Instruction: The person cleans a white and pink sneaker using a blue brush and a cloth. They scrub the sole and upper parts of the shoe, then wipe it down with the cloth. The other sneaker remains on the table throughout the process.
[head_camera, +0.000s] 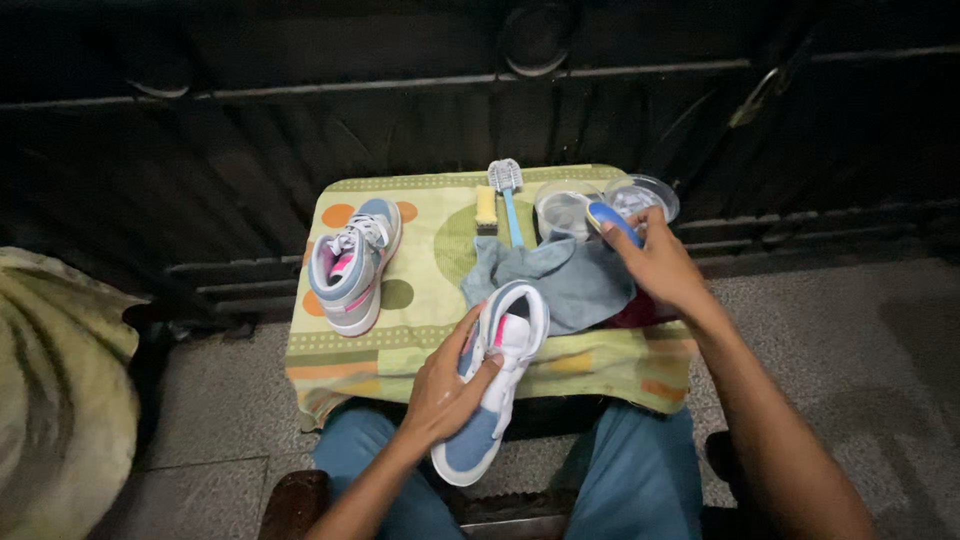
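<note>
My left hand (447, 385) grips a white, blue and pink high-top sneaker (497, 375) by its side, toe pointing down toward my lap. My right hand (662, 265) holds a blue-handled brush (612, 220) over a clear round container (568, 208) at the back of the small table. The matching second sneaker (353, 265) stands on the table at the left. A grey-blue cloth (565, 280) lies crumpled between the two hands.
The table carries a green patterned cloth (430, 300). A yellow sponge (486, 207) and a light-blue brush (509, 200) lie at the back. A second clear dish (650, 192) sits far right. A dark ribbed gate stands behind; a pale bag (55, 400) is at left.
</note>
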